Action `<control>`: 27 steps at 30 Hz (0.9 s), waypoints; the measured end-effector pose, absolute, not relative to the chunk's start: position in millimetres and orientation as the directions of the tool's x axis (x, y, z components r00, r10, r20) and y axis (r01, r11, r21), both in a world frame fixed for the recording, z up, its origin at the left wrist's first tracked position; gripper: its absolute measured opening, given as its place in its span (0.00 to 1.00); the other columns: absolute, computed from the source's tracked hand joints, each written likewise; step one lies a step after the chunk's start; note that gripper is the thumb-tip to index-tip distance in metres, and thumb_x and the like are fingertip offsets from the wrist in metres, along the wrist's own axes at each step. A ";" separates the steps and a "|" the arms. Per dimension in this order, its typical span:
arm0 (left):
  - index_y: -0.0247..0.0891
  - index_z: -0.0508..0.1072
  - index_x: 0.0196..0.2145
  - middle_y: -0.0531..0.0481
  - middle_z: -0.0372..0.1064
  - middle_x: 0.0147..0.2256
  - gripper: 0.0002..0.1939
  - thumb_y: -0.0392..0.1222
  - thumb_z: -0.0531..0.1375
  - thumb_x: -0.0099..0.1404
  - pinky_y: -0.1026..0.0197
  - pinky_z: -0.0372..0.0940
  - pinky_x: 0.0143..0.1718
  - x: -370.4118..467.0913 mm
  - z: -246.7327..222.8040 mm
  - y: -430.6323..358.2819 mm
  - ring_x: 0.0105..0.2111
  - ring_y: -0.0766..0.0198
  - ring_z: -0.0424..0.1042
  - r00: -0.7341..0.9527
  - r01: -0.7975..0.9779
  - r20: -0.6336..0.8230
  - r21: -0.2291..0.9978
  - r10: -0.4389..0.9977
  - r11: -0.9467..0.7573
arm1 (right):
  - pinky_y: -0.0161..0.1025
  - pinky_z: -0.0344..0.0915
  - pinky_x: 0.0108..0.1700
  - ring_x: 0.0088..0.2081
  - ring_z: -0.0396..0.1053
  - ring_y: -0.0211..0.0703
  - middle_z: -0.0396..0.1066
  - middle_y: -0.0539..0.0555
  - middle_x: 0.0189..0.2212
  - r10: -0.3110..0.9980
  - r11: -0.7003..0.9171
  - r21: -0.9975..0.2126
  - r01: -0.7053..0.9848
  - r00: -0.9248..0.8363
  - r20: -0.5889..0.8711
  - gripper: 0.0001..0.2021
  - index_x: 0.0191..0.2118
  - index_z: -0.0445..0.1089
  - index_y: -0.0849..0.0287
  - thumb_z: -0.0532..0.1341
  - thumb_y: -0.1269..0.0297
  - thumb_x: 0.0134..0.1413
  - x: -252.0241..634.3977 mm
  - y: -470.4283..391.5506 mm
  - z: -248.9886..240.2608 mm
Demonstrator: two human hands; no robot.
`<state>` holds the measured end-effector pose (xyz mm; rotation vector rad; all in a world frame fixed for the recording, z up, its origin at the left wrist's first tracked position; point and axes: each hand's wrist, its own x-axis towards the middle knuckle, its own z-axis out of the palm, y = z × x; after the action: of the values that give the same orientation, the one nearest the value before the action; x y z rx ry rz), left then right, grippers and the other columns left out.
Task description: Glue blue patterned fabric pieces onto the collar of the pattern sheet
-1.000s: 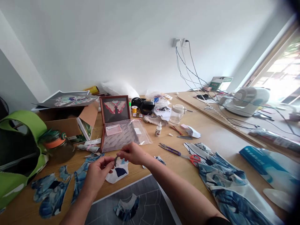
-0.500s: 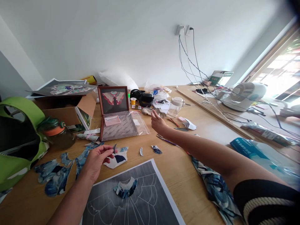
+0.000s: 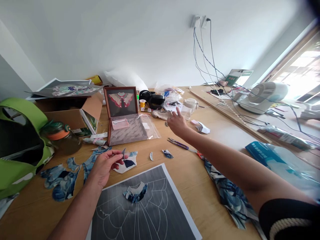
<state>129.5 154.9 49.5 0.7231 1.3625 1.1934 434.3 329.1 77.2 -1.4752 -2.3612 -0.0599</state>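
My left hand (image 3: 108, 165) pinches a small dark pointed scrap of fabric (image 3: 123, 152) between thumb and fingertips. It hovers over a white piece of cloth with blue patches (image 3: 129, 163). Farther back, my right hand (image 3: 177, 122) reaches over the table, fingers apart, beside a clear jar (image 3: 190, 106); a small greyish thing (image 3: 166, 123) shows by its fingertips, its kind unclear. A dark paper sheet with white scalloped lines (image 3: 150, 216) lies in front, with a curved blue-and-white fabric piece (image 3: 136, 193) on it. Thread snips (image 3: 178, 143) and a blue scrap (image 3: 167, 153) lie behind the sheet.
Blue fabric cut-outs (image 3: 61, 183) lie at left by a green bag (image 3: 22, 143) and a bottle (image 3: 61, 140). A frame holding a small collar (image 3: 121, 100) stands at the back. Blue patterned cloth (image 3: 232, 196) and a plastic package (image 3: 275, 163) lie right; a fan (image 3: 266, 96) stands beyond.
My right hand has shifted right, its fingers more spread; the snips now show more fully below my forearm. My left hand keeps its pinch on the scrap. The view has tilted slightly.
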 end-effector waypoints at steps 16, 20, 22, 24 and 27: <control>0.33 0.74 0.29 0.40 0.78 0.30 0.16 0.40 0.71 0.42 0.66 0.62 0.23 162.6 80.6 116.9 0.24 0.65 0.71 0.056 -0.225 -0.387 0.893 0.920 0.390 | 0.50 0.70 0.50 0.49 0.73 0.56 0.77 0.62 0.44 0.999 -0.027 -0.987 -0.160 0.026 -0.032 0.15 0.36 0.70 0.56 0.64 0.50 0.49 484.9 172.5 56.8; 0.35 0.74 0.27 0.40 0.78 0.34 0.13 0.42 0.70 0.45 0.59 0.66 0.37 183.4 78.9 91.7 0.36 0.57 0.74 0.153 -0.170 -0.400 0.890 0.904 0.423 | 0.46 0.73 0.48 0.47 0.75 0.51 0.78 0.57 0.42 0.996 -0.039 -0.935 -0.352 0.065 -0.066 0.07 0.34 0.70 0.54 0.62 0.58 0.53 496.5 168.4 45.4; 0.36 0.74 0.28 0.41 0.78 0.38 0.11 0.43 0.69 0.48 0.56 0.64 0.45 196.4 73.6 73.2 0.43 0.54 0.73 0.210 -0.169 -0.403 0.882 0.891 0.439 | 0.42 0.74 0.44 0.43 0.77 0.47 0.79 0.56 0.39 0.994 -0.068 -0.867 -0.495 0.042 -0.102 0.05 0.34 0.72 0.55 0.63 0.61 0.53 499.4 166.9 40.1; 0.37 0.73 0.29 0.42 0.77 0.43 0.08 0.42 0.67 0.52 0.52 0.61 0.50 208.2 64.7 52.9 0.46 0.53 0.72 0.309 -0.171 -0.389 0.875 0.868 0.453 | 0.38 0.75 0.40 0.39 0.77 0.45 0.79 0.56 0.38 0.989 -0.112 -0.776 -0.621 0.004 -0.146 0.04 0.34 0.73 0.57 0.65 0.63 0.51 499.3 165.7 34.6; 0.38 0.74 0.28 0.41 0.75 0.46 0.08 0.41 0.68 0.51 0.49 0.60 0.52 219.2 46.3 25.7 0.49 0.49 0.70 0.432 -0.182 -0.379 0.852 0.818 0.491 | 0.37 0.75 0.37 0.36 0.77 0.43 0.79 0.54 0.36 0.983 -0.151 -0.702 -0.696 -0.032 -0.179 0.06 0.34 0.73 0.56 0.67 0.62 0.51 497.1 164.7 27.3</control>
<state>219.2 25.7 46.3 0.8298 0.9108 0.7217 497.1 164.7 27.3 -0.7555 -0.5061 1.5772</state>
